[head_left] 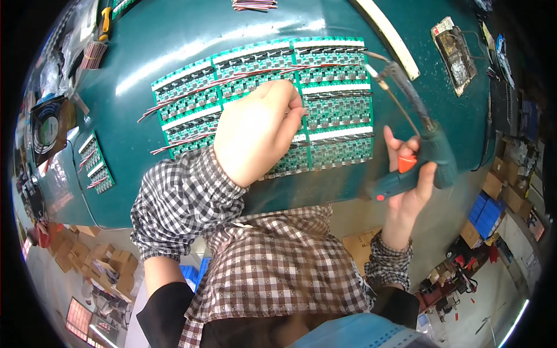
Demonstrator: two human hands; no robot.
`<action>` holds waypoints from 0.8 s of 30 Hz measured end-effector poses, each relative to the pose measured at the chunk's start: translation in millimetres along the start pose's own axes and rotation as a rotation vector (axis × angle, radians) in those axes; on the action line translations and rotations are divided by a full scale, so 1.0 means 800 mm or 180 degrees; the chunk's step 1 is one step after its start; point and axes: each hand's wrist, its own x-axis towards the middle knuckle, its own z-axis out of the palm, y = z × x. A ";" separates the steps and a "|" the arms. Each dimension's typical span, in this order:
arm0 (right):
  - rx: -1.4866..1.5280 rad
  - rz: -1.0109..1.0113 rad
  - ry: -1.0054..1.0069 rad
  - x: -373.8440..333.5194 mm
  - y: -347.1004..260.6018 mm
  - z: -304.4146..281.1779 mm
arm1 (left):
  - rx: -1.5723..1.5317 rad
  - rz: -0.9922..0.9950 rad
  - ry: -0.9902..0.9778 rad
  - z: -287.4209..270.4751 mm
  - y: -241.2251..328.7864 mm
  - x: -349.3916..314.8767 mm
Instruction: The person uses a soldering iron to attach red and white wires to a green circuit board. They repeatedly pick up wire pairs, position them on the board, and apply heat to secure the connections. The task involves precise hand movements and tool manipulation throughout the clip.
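A soldering gun (439,155) with a green body and an orange trigger is gripped in my right hand (426,182), right of the boards. Its metal tip and thin feed tube point up and left, toward the panel's upper right corner. Several green circuit boards (339,109) lie joined in rows on the table, with white strips, black wires and small parts. Long red and black wires (249,73) run across them. My left hand (255,127) is over the middle of the boards, thumb and forefinger pinched together. Whatever sits in that pinch is too small to make out.
A teal table (122,124) carries everything. A small board strip (97,165) and a fan (49,130) are at the left. Wire bundles (254,4) lie at the far edge. At the right are a long white strip (387,37) and a dirty metal tray (454,55).
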 end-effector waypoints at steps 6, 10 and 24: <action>-0.0168 -0.0005 0.0120 -0.006 0.035 0.024 | -0.0179 0.0044 -0.0202 -0.006 -0.008 0.002; -0.0253 -0.0082 0.0090 -0.007 0.035 0.032 | -0.0302 0.0060 -0.0252 -0.012 -0.011 0.003; -0.0363 -0.0088 0.0039 -0.018 -0.007 0.013 | -0.0043 0.0016 -0.0002 -0.004 0.013 0.003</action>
